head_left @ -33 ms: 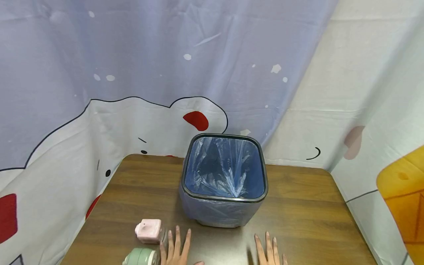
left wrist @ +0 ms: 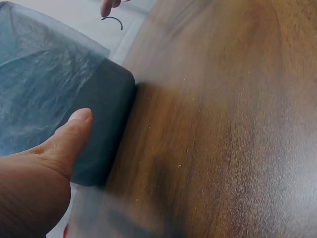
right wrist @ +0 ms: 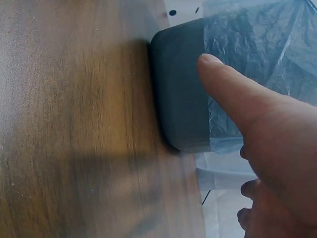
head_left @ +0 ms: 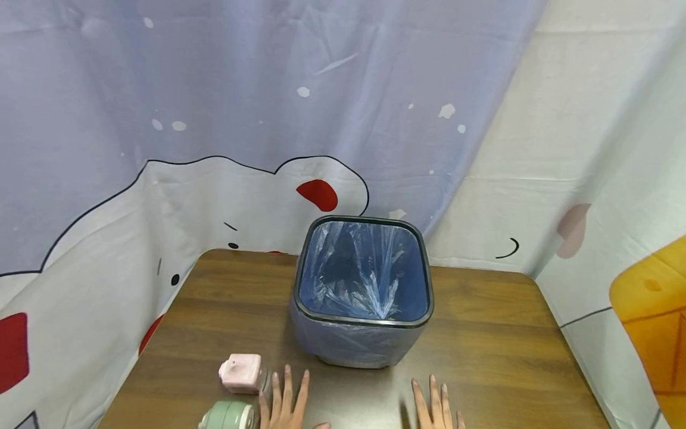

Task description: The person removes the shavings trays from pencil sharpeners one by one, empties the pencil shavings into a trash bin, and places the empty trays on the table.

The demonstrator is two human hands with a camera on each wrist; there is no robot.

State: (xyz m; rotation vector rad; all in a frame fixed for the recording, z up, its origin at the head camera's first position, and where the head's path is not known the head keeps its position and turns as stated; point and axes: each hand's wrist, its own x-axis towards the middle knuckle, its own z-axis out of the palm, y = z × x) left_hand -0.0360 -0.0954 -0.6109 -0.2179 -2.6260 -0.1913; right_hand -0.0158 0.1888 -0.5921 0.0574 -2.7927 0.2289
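A grey-blue trash bin (head_left: 356, 357) with a dark rim stands on the wooden table. Lining it is a clear plastic bag (head_left: 370, 280), folded over the rim and down the outer walls. In front of the bin, to its left, my left hand (head_left: 284, 405) shows straight, spread fingers and holds nothing. My right hand (head_left: 436, 411), at the front right of the bin, also has its fingers straight with nothing in them. Just left of the left hand lie a pink box-shaped item (head_left: 242, 373) and a green round item with a white end (head_left: 227, 415); their kinds are unclear.
The brown table (head_left: 493, 333) extends on both sides of the bin. A printed curtain (head_left: 257, 89) hangs behind it and along the left and right sides, close to the table edges.
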